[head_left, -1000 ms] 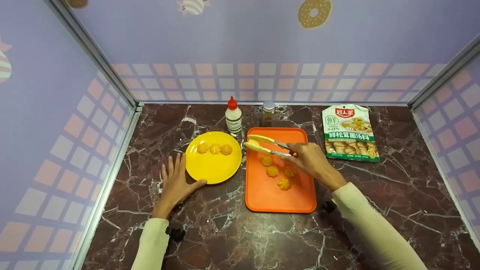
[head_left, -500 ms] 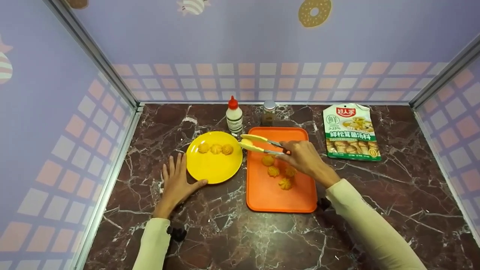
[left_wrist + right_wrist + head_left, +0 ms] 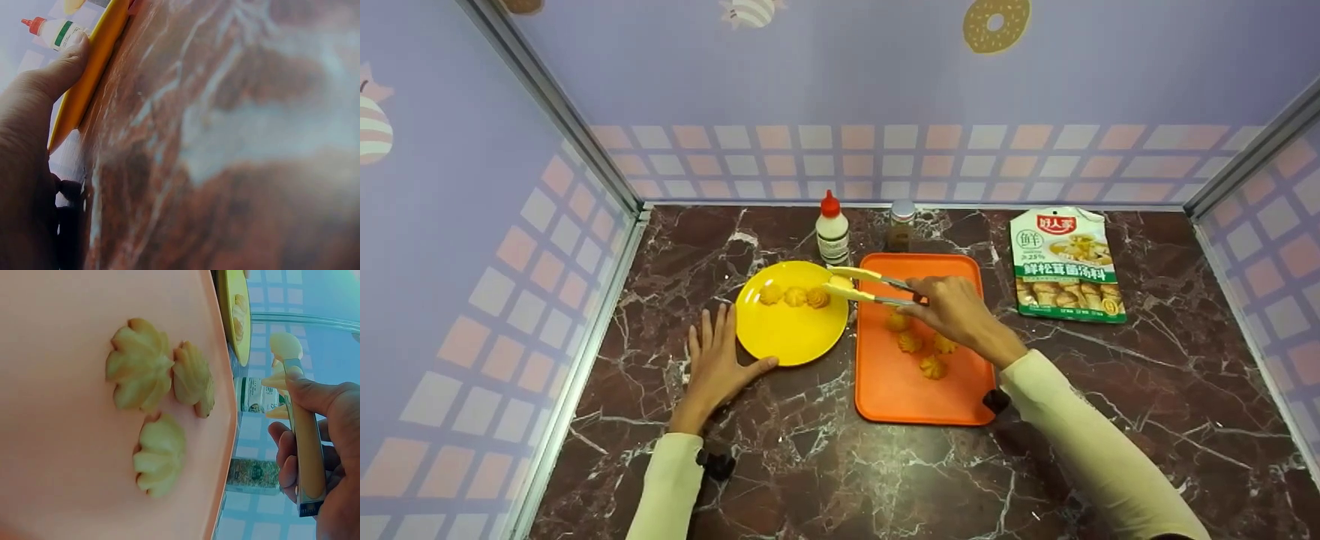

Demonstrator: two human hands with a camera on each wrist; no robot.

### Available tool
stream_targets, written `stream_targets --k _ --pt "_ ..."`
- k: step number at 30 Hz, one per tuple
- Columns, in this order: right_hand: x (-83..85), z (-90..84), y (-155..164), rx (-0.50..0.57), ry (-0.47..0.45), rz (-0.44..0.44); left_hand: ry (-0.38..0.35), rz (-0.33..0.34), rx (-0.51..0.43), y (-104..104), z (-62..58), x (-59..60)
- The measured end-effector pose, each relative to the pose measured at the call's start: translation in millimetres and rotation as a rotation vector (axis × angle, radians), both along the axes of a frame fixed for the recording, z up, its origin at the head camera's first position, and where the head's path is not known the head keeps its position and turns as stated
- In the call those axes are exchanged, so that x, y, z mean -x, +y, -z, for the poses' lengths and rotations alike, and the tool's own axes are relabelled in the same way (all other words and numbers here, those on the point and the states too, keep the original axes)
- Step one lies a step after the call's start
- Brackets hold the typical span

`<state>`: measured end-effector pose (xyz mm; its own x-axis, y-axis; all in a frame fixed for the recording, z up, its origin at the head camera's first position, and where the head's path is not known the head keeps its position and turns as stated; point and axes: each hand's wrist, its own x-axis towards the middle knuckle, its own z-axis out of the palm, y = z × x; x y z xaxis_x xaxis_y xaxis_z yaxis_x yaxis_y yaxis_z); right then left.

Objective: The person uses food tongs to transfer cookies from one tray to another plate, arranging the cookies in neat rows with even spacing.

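Cookies (image 3: 796, 297): the yellow plate (image 3: 789, 336) holds three near its far edge, the orange tray (image 3: 919, 399) four; your right hand (image 3: 955, 306) grips tongs (image 3: 859, 274) holding one over the plate's right edge; your left hand (image 3: 719, 367), fingers spread, touches the plate.

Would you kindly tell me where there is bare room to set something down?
The countertop between the left sleeve and the orange tray is bare, as is the near half of the yellow plate. Crowded: the gap between plate and tray, beneath the tongs.
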<state>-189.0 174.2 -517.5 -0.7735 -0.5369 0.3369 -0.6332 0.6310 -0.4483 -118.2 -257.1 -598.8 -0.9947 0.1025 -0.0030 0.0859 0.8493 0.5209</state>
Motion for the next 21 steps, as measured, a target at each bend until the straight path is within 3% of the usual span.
stream_targets --k 21 --pt "8.1 6.2 -34.6 0.003 -0.043 -0.053 -0.026 -0.005 0.011 0.1 0.3 1.4"
